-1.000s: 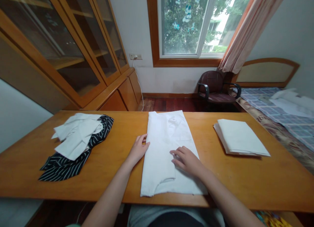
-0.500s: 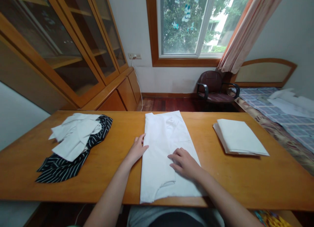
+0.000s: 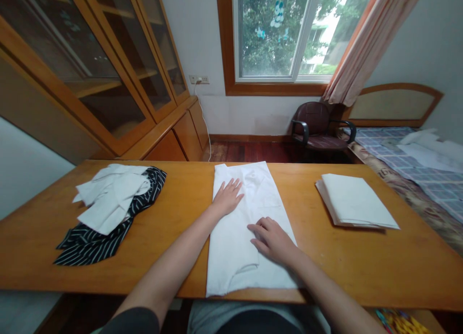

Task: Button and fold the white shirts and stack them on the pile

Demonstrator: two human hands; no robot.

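Observation:
A white shirt (image 3: 235,247) lies partly folded lengthwise in front of me, reaching nearly to the table's near edge. My left hand (image 3: 227,197) rests flat on its upper left part, fingers spread. Lower and to the right, my right hand (image 3: 271,238) lies on the shirt with its fingers loosely bent and apart, palm down. Neither hand grips the cloth. Left of the shirt is a heap of white cloth (image 3: 108,194) on top of black-and-white striped fabric (image 3: 94,245). A neatly folded white cloth stack (image 3: 358,199) sits on the right.
The wooden table (image 3: 181,189) spans the view. Beyond it stand a glass-door cabinet (image 3: 144,78) on the left, a brown armchair (image 3: 314,124) below the window, and a bed (image 3: 408,155) on the right. A white cord (image 3: 204,114) hangs from a wall socket.
My left hand has moved from the shirt's left edge up and right onto its upper part, and its fingers have spread. My right hand has stayed in place.

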